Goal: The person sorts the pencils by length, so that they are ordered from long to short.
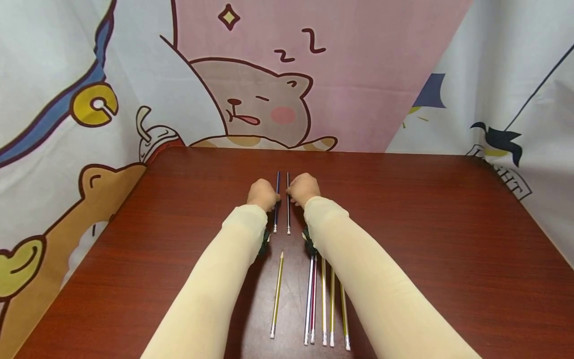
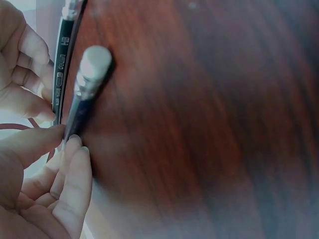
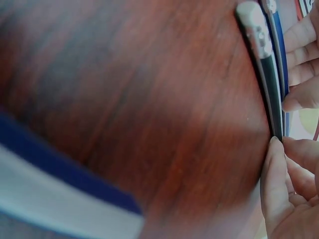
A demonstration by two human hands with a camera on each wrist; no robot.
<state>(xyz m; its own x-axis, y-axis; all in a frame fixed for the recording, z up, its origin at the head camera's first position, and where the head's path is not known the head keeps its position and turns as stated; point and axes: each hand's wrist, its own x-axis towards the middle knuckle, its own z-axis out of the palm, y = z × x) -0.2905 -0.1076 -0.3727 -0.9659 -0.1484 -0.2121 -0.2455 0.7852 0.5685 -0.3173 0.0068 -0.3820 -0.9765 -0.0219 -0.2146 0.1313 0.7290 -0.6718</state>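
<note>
Two pencils lie side by side on the counter point(image 1: 403, 209), near its far middle, tips pointing away, erasers toward the person: a blue pencil point(image 1: 277, 199) on the left, a black pencil point(image 1: 288, 202) on the right, a narrow gap between them.

Left hand point(image 1: 263, 194): fingers point(image 2: 70, 174) curled, thumb and fingertips pinching the blue pencil partway along its shaft.

Right hand point(image 1: 304, 189): fingers point(image 3: 276, 184) curled likewise, pinching the black pencil (its silver band and eraser show close in the wrist view).

Nearer stock: one yellow pencil point(image 1: 277, 294) lying alone; a row of five pencils point(image 1: 325, 301) just beside the right forearm, erasers toward the near edge.

Backdrop: cartoon cloth point(image 1: 251, 104) behind and on both sides.

Risks, as judged: round shafts held at a single point may pivot or roll, so the pair could go askew or cross; a forearm drawn back low could sweep the nearer row out of line
</note>
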